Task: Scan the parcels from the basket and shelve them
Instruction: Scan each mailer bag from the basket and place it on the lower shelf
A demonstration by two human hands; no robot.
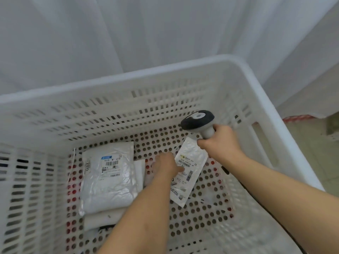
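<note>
A large white perforated basket (165, 77) fills the view. On its floor lies a slim white parcel (190, 162) with a barcode label, tilted. My left hand (167, 165) reaches down and pinches that parcel's left edge, thumb on the label. My right hand (220, 142) grips the white handle of a black-headed barcode scanner (198, 121), held just above the slim parcel's far end. To the left rests a bigger white parcel (108, 178) with a label, stacked on other white parcels (102, 219).
White sheeting (146, 30) hangs behind the basket. A strip of tiled floor (311, 153) shows to the right. A thin white stick (71, 165) leans in the basket's left corner.
</note>
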